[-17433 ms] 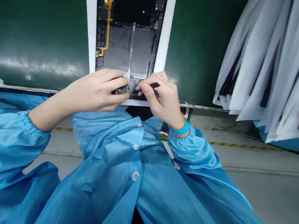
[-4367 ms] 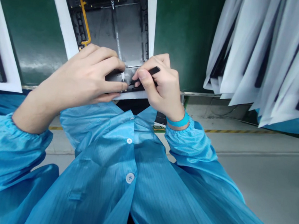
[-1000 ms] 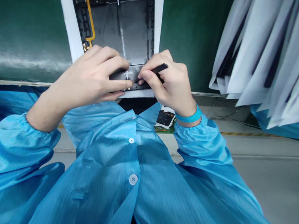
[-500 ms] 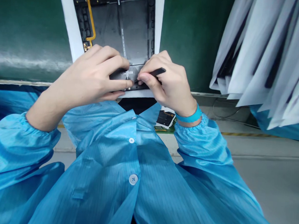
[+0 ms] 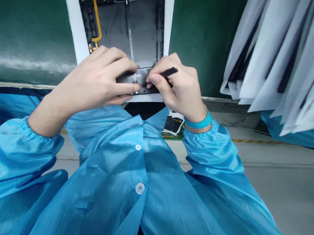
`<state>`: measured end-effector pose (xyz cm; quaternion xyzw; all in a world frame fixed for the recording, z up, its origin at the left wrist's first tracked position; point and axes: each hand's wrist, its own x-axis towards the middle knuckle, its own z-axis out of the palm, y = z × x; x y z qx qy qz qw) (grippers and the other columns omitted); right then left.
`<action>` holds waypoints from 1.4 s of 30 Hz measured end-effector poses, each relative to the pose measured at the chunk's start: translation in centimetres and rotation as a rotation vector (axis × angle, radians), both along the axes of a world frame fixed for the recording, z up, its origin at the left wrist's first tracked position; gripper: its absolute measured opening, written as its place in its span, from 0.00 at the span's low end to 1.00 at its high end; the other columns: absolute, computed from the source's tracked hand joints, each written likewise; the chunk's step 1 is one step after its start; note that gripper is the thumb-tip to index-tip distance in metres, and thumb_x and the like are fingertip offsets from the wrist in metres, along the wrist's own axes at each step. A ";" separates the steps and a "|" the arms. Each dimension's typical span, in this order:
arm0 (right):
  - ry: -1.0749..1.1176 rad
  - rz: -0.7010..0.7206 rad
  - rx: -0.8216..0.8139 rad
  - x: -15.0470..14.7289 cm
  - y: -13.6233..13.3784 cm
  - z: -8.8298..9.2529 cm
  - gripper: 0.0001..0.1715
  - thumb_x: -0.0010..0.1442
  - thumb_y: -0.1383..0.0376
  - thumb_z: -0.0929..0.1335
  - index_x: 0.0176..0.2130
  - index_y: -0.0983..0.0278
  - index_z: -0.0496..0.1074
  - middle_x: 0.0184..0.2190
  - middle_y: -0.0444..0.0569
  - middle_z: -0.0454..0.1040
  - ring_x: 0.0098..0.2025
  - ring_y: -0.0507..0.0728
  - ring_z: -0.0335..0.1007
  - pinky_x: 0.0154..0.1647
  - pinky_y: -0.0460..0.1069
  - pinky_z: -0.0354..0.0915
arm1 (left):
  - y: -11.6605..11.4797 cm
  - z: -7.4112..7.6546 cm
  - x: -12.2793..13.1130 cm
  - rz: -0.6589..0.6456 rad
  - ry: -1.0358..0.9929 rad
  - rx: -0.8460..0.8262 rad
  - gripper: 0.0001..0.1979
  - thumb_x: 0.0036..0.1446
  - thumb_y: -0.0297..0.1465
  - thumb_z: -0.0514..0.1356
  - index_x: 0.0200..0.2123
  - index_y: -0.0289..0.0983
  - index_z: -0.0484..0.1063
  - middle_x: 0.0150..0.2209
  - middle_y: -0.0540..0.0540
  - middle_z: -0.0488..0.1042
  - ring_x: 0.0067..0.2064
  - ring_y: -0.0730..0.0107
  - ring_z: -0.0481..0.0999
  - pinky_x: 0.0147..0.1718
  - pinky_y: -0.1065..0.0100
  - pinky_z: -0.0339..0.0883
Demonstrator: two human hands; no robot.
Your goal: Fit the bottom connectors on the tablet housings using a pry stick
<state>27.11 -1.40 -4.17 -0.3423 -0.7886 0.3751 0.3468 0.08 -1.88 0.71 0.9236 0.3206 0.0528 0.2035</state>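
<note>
Head view, reading left to right. A dark green bench mat (image 5: 26, 37) lies on the far left, and the cuff of my blue smock sleeve (image 5: 26, 142) sits near it. My left hand (image 5: 95, 82) reaches across to the near end of an opened tablet chassis (image 5: 130, 32), which lies in a white frame (image 5: 79, 32) at the far centre of the mat. A gold flex cable (image 5: 97, 19) runs along the chassis's left side. My left fingers (image 5: 122, 66) lie together over a dark flat strip (image 5: 130, 79) at the chassis's near edge, apparently to steady it; whether they grip it or only press down, I cannot tell. A small white cross-shaped mark (image 5: 135, 77) shows on the strip, just beside my left fingertips. My right hand (image 5: 179, 87) holds slim black tweezers (image 5: 170, 72) pinched between thumb and forefinger, a grip that suits fine work; the tip is hidden behind my fingers. A teal wrist strap (image 5: 198, 124) circles my right wrist, and a small circuit board (image 5: 173, 124) lies beyond it on the near side. White sheets with dark bands (image 5: 273, 57) hang at far right. No brand, label or writing can be read.
</note>
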 end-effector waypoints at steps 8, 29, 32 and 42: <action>-0.070 0.041 0.065 0.1 0.2 -0.3 0.23 0.81 0.46 0.61 0.43 0.55 0.74 0.37 0.50 0.79 0.43 0.63 0.77 0.58 0.65 0.74 | 0.0 0.0 -0.1 0.008 0.024 0.003 0.20 0.83 0.42 0.51 0.55 0.46 0.83 0.63 0.44 0.75 0.69 0.45 0.72 0.68 0.35 0.70; 0.012 0.007 0.000 0.0 -0.3 -0.6 0.24 0.80 0.44 0.61 0.44 0.55 0.75 0.38 0.51 0.78 0.45 0.63 0.78 0.55 0.62 0.77 | -0.2 -0.2 -0.2 0.015 0.007 0.032 0.19 0.82 0.41 0.52 0.57 0.42 0.81 0.63 0.40 0.77 0.65 0.46 0.74 0.61 0.41 0.72; 0.031 0.020 -0.008 0.1 -0.2 -0.7 0.22 0.79 0.44 0.64 0.44 0.55 0.76 0.38 0.50 0.78 0.45 0.63 0.77 0.55 0.62 0.77 | -0.2 -0.1 -0.1 0.016 0.010 0.012 0.20 0.83 0.41 0.52 0.57 0.41 0.81 0.63 0.39 0.76 0.66 0.46 0.73 0.63 0.41 0.72; -0.031 0.022 0.025 -0.1 -0.2 -0.2 0.25 0.82 0.46 0.60 0.43 0.56 0.75 0.39 0.51 0.78 0.45 0.63 0.77 0.55 0.63 0.77 | -0.1 -0.2 -0.2 -0.034 0.047 0.127 0.20 0.83 0.40 0.50 0.57 0.41 0.81 0.63 0.38 0.76 0.64 0.46 0.75 0.57 0.44 0.74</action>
